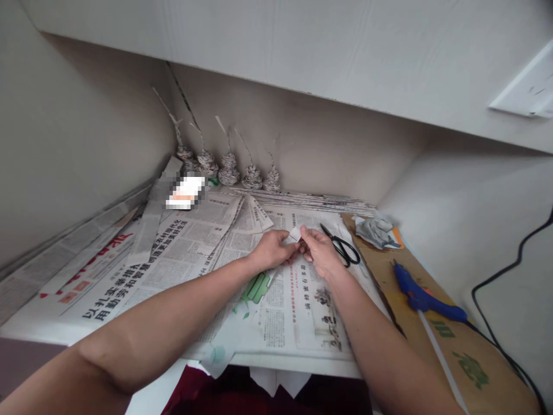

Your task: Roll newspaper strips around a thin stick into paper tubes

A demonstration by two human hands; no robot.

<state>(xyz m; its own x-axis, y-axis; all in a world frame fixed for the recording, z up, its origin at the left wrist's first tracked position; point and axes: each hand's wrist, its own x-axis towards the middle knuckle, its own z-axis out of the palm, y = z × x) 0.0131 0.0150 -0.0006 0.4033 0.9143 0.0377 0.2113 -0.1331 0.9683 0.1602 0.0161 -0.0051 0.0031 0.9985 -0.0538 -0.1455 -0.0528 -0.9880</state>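
Note:
Both hands meet over the newspaper-covered table (276, 323). Between my fingertips is a small piece of white paper (295, 233). My left hand (273, 249) pinches it from the left, thumb and fingers together. On the other side my right hand (318, 249) has its thumb and fingers closed on the same paper. The lower fingers of both hands nearly touch, and part of the paper is hidden behind them. Just right of my right hand lies a pair of black-handled scissors (352, 252), its blades pointing away from me.
Several coiled paper figures (228, 168) stand along the back wall, near a bundle of thin rolled paper sticks (302, 200). A blurred-out phone-like object (186, 193) is at left. On cardboard (449, 340) at right lie a blue glue gun (425, 297) and crumpled paper (375, 232).

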